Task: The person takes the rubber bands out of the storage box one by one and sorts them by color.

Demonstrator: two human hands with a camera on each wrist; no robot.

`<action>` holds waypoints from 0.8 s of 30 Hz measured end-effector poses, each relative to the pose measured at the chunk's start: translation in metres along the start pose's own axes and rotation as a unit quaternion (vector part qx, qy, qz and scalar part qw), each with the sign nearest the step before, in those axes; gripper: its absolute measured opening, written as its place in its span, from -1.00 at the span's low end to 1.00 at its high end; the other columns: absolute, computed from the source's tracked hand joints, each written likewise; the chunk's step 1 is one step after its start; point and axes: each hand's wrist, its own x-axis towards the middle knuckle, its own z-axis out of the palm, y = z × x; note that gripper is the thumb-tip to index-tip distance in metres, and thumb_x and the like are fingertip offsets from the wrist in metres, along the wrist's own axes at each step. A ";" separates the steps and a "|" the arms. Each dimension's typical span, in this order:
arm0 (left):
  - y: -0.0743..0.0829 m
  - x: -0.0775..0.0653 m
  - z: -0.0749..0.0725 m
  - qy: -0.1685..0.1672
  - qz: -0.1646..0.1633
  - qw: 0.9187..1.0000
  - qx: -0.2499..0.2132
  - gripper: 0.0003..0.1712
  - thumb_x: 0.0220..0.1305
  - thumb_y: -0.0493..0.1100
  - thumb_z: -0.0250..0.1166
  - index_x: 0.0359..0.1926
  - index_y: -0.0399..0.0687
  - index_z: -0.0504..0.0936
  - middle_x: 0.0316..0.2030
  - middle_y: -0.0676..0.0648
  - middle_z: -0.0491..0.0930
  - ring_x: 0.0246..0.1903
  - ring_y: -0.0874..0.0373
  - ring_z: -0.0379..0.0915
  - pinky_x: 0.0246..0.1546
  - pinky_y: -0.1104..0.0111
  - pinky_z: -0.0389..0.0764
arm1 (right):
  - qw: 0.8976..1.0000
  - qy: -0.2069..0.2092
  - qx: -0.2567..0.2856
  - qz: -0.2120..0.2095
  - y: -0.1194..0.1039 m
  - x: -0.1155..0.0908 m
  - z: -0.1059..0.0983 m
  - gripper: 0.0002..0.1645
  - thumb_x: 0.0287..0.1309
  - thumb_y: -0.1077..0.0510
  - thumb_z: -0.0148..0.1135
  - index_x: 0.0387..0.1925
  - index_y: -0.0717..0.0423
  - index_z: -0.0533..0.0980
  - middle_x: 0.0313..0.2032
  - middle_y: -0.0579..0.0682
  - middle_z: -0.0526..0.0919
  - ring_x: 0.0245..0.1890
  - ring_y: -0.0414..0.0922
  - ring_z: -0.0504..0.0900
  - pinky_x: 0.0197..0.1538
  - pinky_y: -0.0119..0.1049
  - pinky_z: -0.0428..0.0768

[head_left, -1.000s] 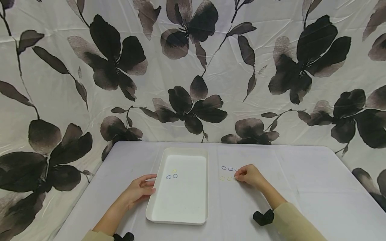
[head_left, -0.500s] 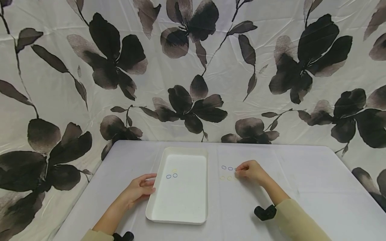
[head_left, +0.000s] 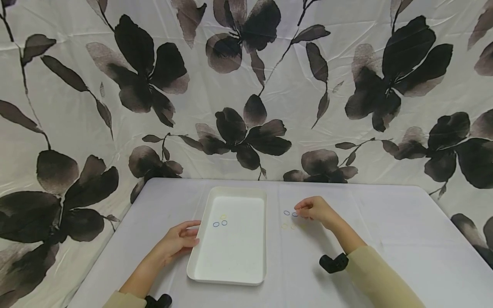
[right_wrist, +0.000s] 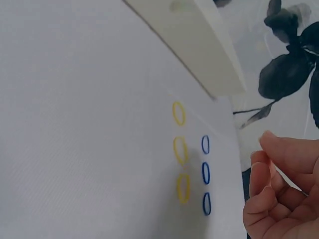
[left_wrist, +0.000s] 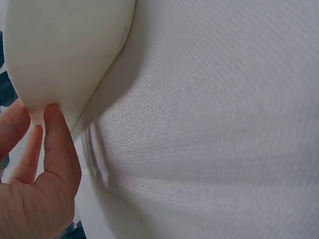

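Observation:
In the head view, my left hand (head_left: 177, 244) rests its fingertips against the outer left side of a shallow white tray (head_left: 231, 256). The left wrist view shows those fingers (left_wrist: 59, 149) at the tray's wall. Inside the tray lie one yellow ring (head_left: 223, 217) and two blue rings (head_left: 216, 224). My right hand (head_left: 317, 211) hovers over the table right of the tray, thumb and index tips close together. Whether it pinches something small, I cannot tell. Below it, three yellow rings (right_wrist: 179, 114) and three blue rings (right_wrist: 206, 173) lie in two rows on the cloth.
A white cloth (head_left: 369, 239) covers the table. Behind it hangs a pale curtain (head_left: 292, 94) with dark flowers. Black wrist devices (head_left: 333, 262) sit at both sleeves. The tray's raised rim (head_left: 265, 235) stands between the tray's rings and the table's rows.
My right hand has risen from the end of the yellow row and moved away and slightly left, over the blue row. My left hand and the tray stay put.

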 end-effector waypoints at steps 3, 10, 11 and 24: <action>0.000 0.001 0.000 0.004 -0.002 1.000 0.002 -0.32 0.07 -0.47 0.27 0.25 -0.30 0.31 0.00 -0.28 0.50 -0.18 0.03 0.55 -0.24 0.27 0.60 | 1.000 -0.009 0.002 -0.002 -0.007 0.003 0.002 -0.74 0.09 0.34 0.23 -0.20 0.47 0.54 -0.58 -0.09 0.52 -0.55 -0.18 0.40 -0.46 -0.32 0.40; 0.000 0.000 0.000 -0.007 0.004 1.000 0.005 -0.31 0.08 -0.47 0.27 0.27 -0.34 0.27 0.04 -0.34 0.46 -0.16 0.02 0.54 -0.23 0.26 0.60 | 1.000 -0.019 0.010 0.007 -0.023 0.009 0.009 -0.75 0.09 0.29 0.27 -0.21 0.40 0.57 -0.55 -0.08 0.56 -0.51 -0.11 0.46 -0.43 -0.26 0.45; 0.000 0.000 0.000 -0.008 0.005 1.000 0.004 -0.30 0.08 -0.47 0.27 0.27 -0.34 0.27 0.04 -0.35 0.46 -0.16 0.02 0.54 -0.23 0.26 0.60 | 1.000 -0.019 0.008 0.008 -0.025 0.010 0.010 -0.76 0.09 0.28 0.27 -0.22 0.38 0.57 -0.54 -0.07 0.57 -0.50 -0.11 0.47 -0.42 -0.26 0.47; -0.002 0.002 0.000 -0.016 0.009 1.000 0.006 -0.29 0.07 -0.46 0.28 0.27 -0.35 0.25 0.05 -0.36 0.45 -0.13 0.04 0.52 -0.21 0.25 0.59 | 1.000 -0.019 0.022 0.003 -0.045 0.022 0.030 -0.78 0.07 0.30 0.29 -0.24 0.38 0.58 -0.46 0.00 0.62 -0.50 -0.13 0.53 -0.28 -0.18 0.59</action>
